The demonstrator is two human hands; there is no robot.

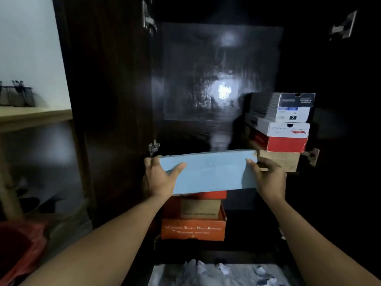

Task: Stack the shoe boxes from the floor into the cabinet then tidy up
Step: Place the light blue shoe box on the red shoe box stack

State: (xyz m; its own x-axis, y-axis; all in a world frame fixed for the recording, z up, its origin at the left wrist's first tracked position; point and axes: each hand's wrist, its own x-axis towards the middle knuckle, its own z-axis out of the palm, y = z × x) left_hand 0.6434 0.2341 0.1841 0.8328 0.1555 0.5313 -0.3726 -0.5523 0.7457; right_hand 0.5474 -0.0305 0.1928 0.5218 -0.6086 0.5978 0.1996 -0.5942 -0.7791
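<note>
Blue shoe box [208, 172] held inside open cabinet [206, 79], just above orange-and-brown stack [193, 230]. My left hand [158, 176] and right hand [268, 176] grip short ends, fingers curled round edges, thumbs on lid. Best practice: centre box over stack, lower squarely, align edges, stay clear of right-hand stack [288, 131], release both ends together

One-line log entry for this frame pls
hands: left hand, right hand grip blue box ends | position: above orange box stack in cabinet | released: no
</note>
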